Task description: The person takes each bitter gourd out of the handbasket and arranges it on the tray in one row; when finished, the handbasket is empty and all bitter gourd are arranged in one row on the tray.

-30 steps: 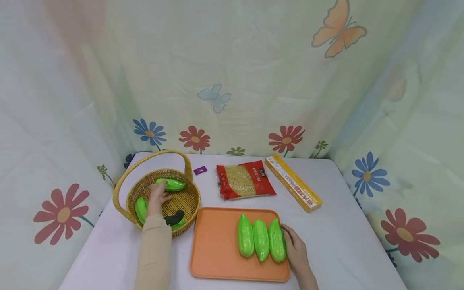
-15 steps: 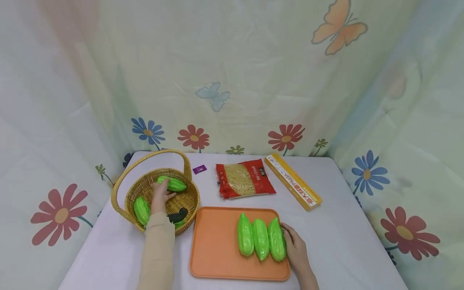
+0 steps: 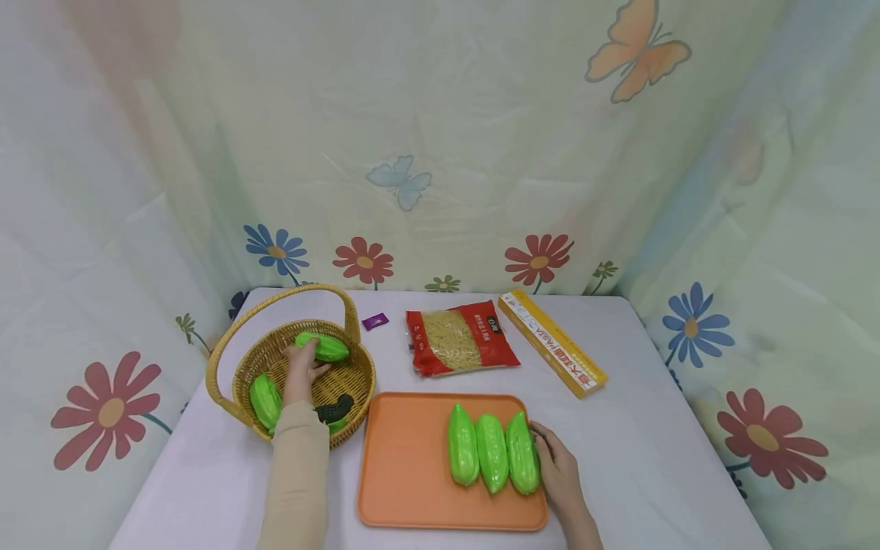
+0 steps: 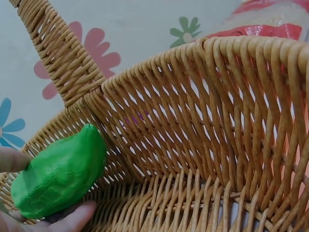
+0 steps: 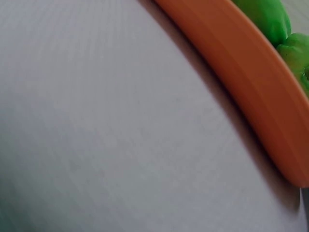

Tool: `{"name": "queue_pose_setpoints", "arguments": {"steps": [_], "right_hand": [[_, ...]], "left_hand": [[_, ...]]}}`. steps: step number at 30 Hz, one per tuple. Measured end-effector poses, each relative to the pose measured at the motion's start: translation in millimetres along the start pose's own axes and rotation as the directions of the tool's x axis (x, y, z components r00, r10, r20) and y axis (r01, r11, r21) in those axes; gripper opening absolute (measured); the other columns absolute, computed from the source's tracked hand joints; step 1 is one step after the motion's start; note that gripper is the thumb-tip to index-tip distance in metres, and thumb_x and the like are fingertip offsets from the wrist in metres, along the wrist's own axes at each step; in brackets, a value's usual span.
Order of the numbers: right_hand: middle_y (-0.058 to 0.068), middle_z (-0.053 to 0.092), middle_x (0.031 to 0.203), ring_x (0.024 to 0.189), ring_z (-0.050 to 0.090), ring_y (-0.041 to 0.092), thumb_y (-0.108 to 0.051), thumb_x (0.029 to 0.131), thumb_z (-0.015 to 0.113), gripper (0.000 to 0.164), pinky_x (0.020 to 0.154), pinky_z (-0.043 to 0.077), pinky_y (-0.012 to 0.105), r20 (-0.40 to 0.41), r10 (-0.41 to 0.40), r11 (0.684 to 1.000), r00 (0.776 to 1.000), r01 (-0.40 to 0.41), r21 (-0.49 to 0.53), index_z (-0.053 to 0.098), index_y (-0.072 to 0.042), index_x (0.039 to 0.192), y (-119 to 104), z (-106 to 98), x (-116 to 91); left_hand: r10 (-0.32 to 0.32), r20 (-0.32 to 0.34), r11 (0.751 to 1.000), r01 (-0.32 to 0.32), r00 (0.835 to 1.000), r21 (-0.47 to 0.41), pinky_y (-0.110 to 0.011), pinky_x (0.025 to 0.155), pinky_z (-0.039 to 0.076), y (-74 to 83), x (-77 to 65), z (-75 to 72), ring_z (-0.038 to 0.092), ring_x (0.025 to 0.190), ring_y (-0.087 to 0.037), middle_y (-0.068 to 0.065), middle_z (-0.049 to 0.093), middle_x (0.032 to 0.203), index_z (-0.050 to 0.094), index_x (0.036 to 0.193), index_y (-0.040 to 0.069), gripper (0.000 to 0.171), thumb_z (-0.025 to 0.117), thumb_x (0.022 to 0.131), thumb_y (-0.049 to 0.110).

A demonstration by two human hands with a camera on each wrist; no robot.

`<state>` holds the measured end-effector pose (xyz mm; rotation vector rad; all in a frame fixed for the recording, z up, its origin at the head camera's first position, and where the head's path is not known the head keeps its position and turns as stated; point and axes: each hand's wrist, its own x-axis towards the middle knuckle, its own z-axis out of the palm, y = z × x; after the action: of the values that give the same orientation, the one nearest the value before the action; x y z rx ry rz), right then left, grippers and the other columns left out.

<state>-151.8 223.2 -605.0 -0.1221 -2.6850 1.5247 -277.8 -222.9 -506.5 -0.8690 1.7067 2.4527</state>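
My left hand (image 3: 300, 372) reaches into a wicker basket (image 3: 374, 374) and holds a glossy green bitter melon (image 3: 331, 349). In the left wrist view the thumb lies on one side of this melon (image 4: 63, 171) and fingers pass beneath it. Another green melon (image 3: 264, 399) and a dark bumpy piece (image 3: 335, 409) lie in the basket, the latter partly over something green. On an orange tray (image 3: 406, 473), three green melons (image 3: 491, 452) lie side by side. My right hand (image 3: 560, 470) rests at the tray's right edge, beside the rightmost melon, its fingertips partly hidden.
Behind the tray lies a red bag of pasta (image 3: 457, 340), with a yellow pasta box (image 3: 552, 344) slanting to its right. A small purple packet (image 3: 375, 321) sits by the basket. The basket's tall handle (image 3: 278, 294) arches over its opening. Flowered cloth hangs around the table.
The left hand has settled around the melon at the basket's back, which has shifted only slightly. The right hand stays by the tray. The head view has moved a little.
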Motion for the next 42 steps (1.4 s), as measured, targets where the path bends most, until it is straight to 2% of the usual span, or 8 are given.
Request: {"name": "queue_pose_setpoints", "arguments": {"steps": [5,9,14,18,23,28,33,42], "right_hand": [[0.007,0.047,0.135,0.126,0.038,0.029,-0.037,0.099,0.031,0.043,0.102,0.029,0.048,0.007,0.005,1.0,1.0,-0.005,-0.006,0.047,-0.013,0.132,-0.4,1.0,0.1],[0.008,0.047,0.135,0.126,0.038,0.03,-0.038,0.099,0.03,0.044,0.101,0.03,0.049,0.011,0.016,1.0,1.0,-0.015,-0.012,0.046,-0.014,0.132,-1.1,1.1,0.3],[0.009,0.047,0.135,0.125,0.038,0.03,-0.038,0.099,0.031,0.043,0.101,0.03,0.049,0.005,0.014,1.0,1.0,-0.014,-0.011,0.047,-0.014,0.132,-0.5,0.4,0.4],[0.008,0.046,0.135,0.126,0.038,0.03,-0.04,0.099,0.03,0.045,0.102,0.03,0.049,0.011,0.014,1.0,1.0,-0.014,-0.012,0.046,-0.013,0.132,0.4,-0.1,0.8],[0.009,0.045,0.136,0.126,0.037,0.031,-0.04,0.099,0.03,0.046,0.101,0.03,0.049,0.018,0.017,1.0,1.0,-0.017,-0.012,0.045,-0.013,0.132,0.9,-0.4,2.0],[0.01,0.045,0.136,0.126,0.037,0.031,-0.039,0.099,0.031,0.045,0.102,0.029,0.05,0.014,0.002,1.0,1.0,-0.002,-0.009,0.045,-0.012,0.132,0.6,-0.9,2.2],[0.01,0.045,0.136,0.127,0.037,0.031,-0.038,0.099,0.031,0.045,0.102,0.029,0.049,0.016,-0.004,1.0,1.0,0.004,-0.005,0.045,-0.012,0.133,0.5,-0.6,1.9],[0.009,0.045,0.136,0.127,0.036,0.03,-0.038,0.099,0.031,0.045,0.102,0.029,0.049,0.018,0.013,1.0,1.0,-0.013,-0.001,0.045,-0.012,0.133,1.1,-0.3,1.9]], "left_hand": [[0.03,0.01,0.999,-0.03,0.999,-0.015,-0.048,0.1,0.033,3.5,-3.8,-1.8,0.025,0.128,-0.044,-0.031,0.007,0.143,-0.029,0.138,0.009,0.08,0.039,0.096,0.014],[0.066,0.001,0.998,-0.066,0.998,-0.004,-0.048,0.098,0.035,1.5,-1.9,-5.6,0.03,0.126,-0.044,-0.031,0.013,0.141,-0.019,0.142,0.009,0.077,0.042,0.095,0.015],[0.086,-0.004,0.996,-0.086,0.996,0.012,-0.047,0.097,0.037,-0.5,0.4,-10.1,0.033,0.125,-0.044,-0.031,0.017,0.14,-0.011,0.143,0.01,0.074,0.044,0.094,0.018],[0.092,0.005,0.996,-0.092,0.996,0.023,-0.047,0.096,0.038,0.6,-2.9,-12.5,0.032,0.125,-0.043,-0.029,0.015,0.141,-0.014,0.143,0.013,0.076,0.043,0.095,0.019],[0.108,0.015,0.994,-0.109,0.994,0.032,-0.046,0.095,0.039,4.1,-13.2,-11.8,0.034,0.125,-0.042,-0.026,0.015,0.141,-0.011,0.144,0.014,0.074,0.044,0.095,0.019],[0.143,0.033,0.984,-0.146,0.989,0.098,-0.045,0.092,0.041,6.9,-26.2,-6.8,0.04,0.121,-0.04,-0.027,0.018,0.139,-0.008,0.144,0.011,0.073,0.045,0.095,0.019],[0.168,0.078,0.972,-0.179,0.983,0.151,-0.047,0.091,0.042,6.0,-37.8,-0.3,0.042,0.118,-0.041,-0.029,0.019,0.138,-0.006,0.143,0.009,0.072,0.046,0.094,0.019],[0.216,0.163,0.952,-0.244,0.963,0.182,-0.051,0.089,0.042,-1.8,-57.6,14.5,0.036,0.121,-0.045,-0.033,0.016,0.136,-0.003,0.143,0.008,0.07,0.047,0.095,0.017]]}}
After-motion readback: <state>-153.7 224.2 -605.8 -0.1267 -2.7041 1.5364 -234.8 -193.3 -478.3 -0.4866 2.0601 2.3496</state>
